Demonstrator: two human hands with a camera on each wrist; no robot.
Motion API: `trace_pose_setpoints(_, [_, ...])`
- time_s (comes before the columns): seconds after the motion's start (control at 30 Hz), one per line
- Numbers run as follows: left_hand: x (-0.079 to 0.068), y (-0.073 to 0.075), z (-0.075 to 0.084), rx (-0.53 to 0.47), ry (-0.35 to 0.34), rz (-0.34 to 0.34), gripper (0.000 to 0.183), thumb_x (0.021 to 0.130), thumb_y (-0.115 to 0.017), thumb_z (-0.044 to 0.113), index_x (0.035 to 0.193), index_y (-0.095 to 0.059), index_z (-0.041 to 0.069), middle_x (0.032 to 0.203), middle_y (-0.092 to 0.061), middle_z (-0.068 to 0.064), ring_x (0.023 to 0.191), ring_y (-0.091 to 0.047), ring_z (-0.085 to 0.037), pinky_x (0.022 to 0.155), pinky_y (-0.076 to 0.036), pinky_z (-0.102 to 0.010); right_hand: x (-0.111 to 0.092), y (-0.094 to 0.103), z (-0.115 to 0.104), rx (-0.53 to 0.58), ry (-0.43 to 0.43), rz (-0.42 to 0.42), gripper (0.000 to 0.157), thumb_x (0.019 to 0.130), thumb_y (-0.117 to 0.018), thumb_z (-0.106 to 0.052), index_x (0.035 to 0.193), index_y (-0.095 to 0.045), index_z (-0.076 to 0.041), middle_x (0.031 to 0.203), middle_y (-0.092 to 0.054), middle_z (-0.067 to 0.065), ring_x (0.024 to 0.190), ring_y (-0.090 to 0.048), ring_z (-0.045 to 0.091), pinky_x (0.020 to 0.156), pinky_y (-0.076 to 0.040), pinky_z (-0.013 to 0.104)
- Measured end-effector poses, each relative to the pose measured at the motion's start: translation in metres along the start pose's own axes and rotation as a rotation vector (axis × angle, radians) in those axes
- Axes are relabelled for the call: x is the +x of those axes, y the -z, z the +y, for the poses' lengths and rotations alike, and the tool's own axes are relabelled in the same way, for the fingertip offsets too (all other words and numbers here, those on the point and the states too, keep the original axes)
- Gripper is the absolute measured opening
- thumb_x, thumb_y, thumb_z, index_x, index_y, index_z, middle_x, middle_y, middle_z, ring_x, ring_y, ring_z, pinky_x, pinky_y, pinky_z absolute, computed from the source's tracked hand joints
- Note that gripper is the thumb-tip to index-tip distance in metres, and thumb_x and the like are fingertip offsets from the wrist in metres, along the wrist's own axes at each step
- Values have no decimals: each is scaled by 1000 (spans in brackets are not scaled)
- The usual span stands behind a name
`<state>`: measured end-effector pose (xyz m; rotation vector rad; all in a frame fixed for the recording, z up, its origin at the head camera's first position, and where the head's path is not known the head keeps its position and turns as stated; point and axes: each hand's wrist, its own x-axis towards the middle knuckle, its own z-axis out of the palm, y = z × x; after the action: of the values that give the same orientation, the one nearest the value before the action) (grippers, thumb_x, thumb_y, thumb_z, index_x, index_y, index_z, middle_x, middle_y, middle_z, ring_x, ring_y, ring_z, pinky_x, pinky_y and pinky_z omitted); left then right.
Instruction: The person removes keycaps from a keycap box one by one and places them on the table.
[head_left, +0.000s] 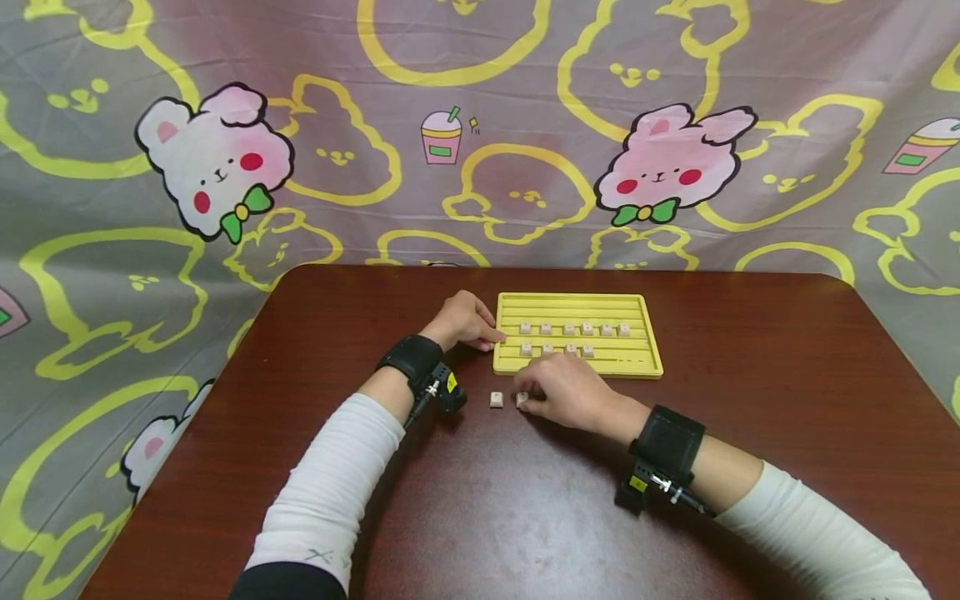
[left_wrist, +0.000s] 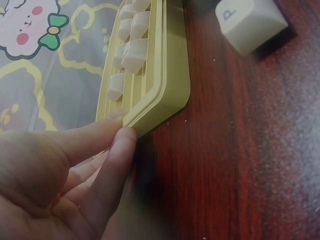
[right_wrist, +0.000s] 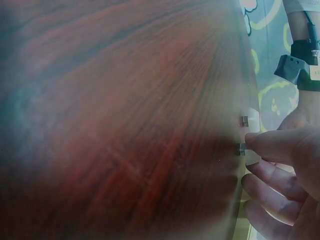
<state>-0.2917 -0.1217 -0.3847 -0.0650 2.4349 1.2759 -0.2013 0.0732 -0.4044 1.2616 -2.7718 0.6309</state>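
Observation:
A shallow yellow ridged tray (head_left: 577, 306) lies on the table with two rows of white keycaps (head_left: 569, 329) standing in its grooves. My left hand (head_left: 467, 322) pinches the tray's left edge; in the left wrist view the thumb and index finger meet at the corner of its wall (left_wrist: 172, 95). In front of the tray my right hand (head_left: 564, 390) pinches a white keycap (head_left: 522, 401) between thumb and fingertips, low over the tabletop. Just left of it sits a loose keycap (head_left: 497, 400), which shows a printed P in the left wrist view.
The dark reddish-brown wooden table (head_left: 480, 517) stretches out to both sides and toward me. Behind its far edge hangs a grey curtain (head_left: 510, 108) with cartoon animals. Each wrist wears a black strap (head_left: 670, 446) with a small camera.

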Motion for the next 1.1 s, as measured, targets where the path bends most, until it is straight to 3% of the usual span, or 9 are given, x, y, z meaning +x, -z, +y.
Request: trace_pose_setpoints(1.1, [0, 1, 2, -4, 10, -11, 28, 75, -79, 5, 97, -66, -7, 64, -67, -9, 52, -65, -13, 63, -62, -31, 2, 0, -1, 12, -24, -26, 14, 84, -73, -25, 98, -74, -24, 93, -71, -10, 76, -63, 3, 65, -53, 19])
